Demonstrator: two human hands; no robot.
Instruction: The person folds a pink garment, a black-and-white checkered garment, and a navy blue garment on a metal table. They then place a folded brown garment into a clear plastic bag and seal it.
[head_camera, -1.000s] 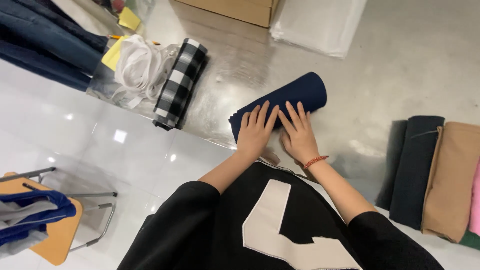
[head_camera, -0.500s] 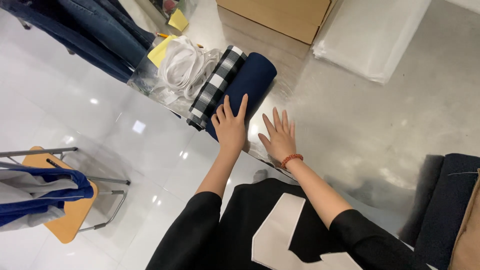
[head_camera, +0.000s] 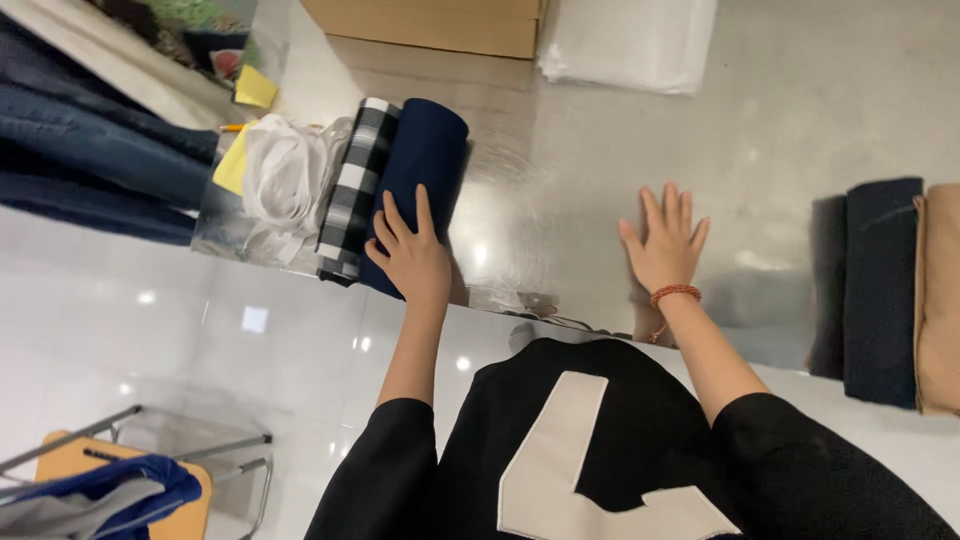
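A rolled navy cloth (head_camera: 425, 165) lies on the shiny steel table (head_camera: 570, 190), pressed against a rolled black-and-white checked cloth (head_camera: 352, 185). My left hand (head_camera: 410, 252) rests flat on the near end of the navy roll, fingers spread. My right hand (head_camera: 665, 240), with a red bead bracelet at the wrist, lies flat and open on the bare table top, well to the right of the roll, holding nothing.
White bunched fabric (head_camera: 280, 172) and yellow paper (head_camera: 255, 88) lie left of the checked roll. Folded dark cloth (head_camera: 880, 285) and tan cloth (head_camera: 940, 300) sit at the table's right. Clear bags (head_camera: 630, 45) and a wooden box (head_camera: 430, 25) at the back. A stool (head_camera: 130, 490) stands on the floor.
The navy roll has been pushed left until it lies against the checked roll. My right hand has left the roll and moved right onto the bare table.
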